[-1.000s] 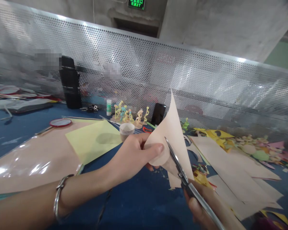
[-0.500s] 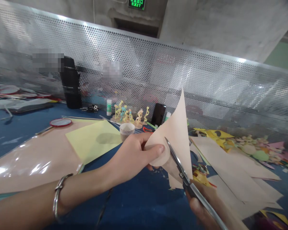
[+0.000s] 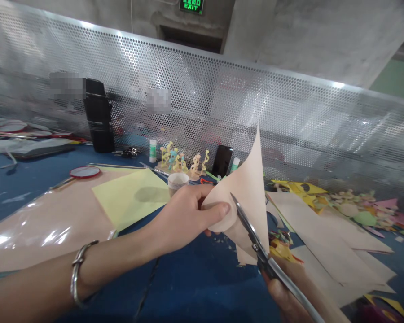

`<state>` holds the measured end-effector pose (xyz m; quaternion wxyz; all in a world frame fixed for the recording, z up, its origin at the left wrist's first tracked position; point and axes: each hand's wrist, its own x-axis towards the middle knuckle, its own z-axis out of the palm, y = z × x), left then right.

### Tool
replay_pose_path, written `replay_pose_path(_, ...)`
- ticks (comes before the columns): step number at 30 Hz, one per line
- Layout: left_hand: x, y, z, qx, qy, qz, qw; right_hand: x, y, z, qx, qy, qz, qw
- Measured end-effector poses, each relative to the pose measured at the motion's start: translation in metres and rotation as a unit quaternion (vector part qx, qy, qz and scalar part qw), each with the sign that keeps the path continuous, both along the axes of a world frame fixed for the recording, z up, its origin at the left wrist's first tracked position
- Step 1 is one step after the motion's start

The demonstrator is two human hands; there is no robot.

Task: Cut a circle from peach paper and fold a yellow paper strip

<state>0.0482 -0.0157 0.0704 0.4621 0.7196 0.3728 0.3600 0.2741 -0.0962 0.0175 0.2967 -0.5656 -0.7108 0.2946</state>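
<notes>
Left hand (image 3: 186, 218): grasping 1 pale sheet (image 3: 247, 190), thumb pressed on the sheet's rounded lower-left part; metal bracelet (image 3: 75, 273) at the wrist. Right hand (image 3: 280, 290), partly hidden: gripping 1 pair of scissors (image 3: 255, 246), blades at the sheet. Sheet position: raised between the hands, tip upward, seen against a perforated metal panel (image 3: 188, 89); how near the tip stands to it cannot be told.

Beyond the hands: 1 white cup (image 3: 178, 181), just past the left knuckles; small curled figures (image 3: 175, 160), grouped; 1 glue stick (image 3: 152, 151), upright; 1 dark phone (image 3: 222, 160), propped up; 1 white-and-green tube (image 3: 234, 163), partly covered by the sheet.

Left side: 1 yellow-green sheet (image 3: 124, 195), overlapping a glossy packet (image 3: 54, 224); 1 red-rimmed disc (image 3: 85, 172); 1 black bottle (image 3: 99, 119), upright; black clips (image 3: 131, 151) beside it.

Right side: loose pale papers (image 3: 323, 237), overlapping, near the right hand; yellow cut-outs (image 3: 303, 189) and coloured pieces (image 3: 360, 211) farther back.

Edges and room: panel along the far side of the blue tabletop (image 3: 195, 287); blue surface showing below the left hand, between packet and loose papers.
</notes>
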Motion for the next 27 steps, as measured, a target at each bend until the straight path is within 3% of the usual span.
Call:
replay_pose_path(8,-0.0004,0.0044,-0.007,0.012,-0.003,0.008,1.0,0.0036,-0.0028,0.0016,-0.009,-0.002,-0.006,1.0)
replay_pose_path(13,-0.0019,0.0031,-0.0039,0.01,0.004,0.004,1.0,0.0032,-0.0017,0.0054,-0.046,-0.019,0.042,0.998)
replay_pose_path(27,-0.0062,0.004,-0.0006,0.03,0.04,0.015,0.999,0.0052,0.0012,-0.0024,-0.008,0.004,0.052,0.999)
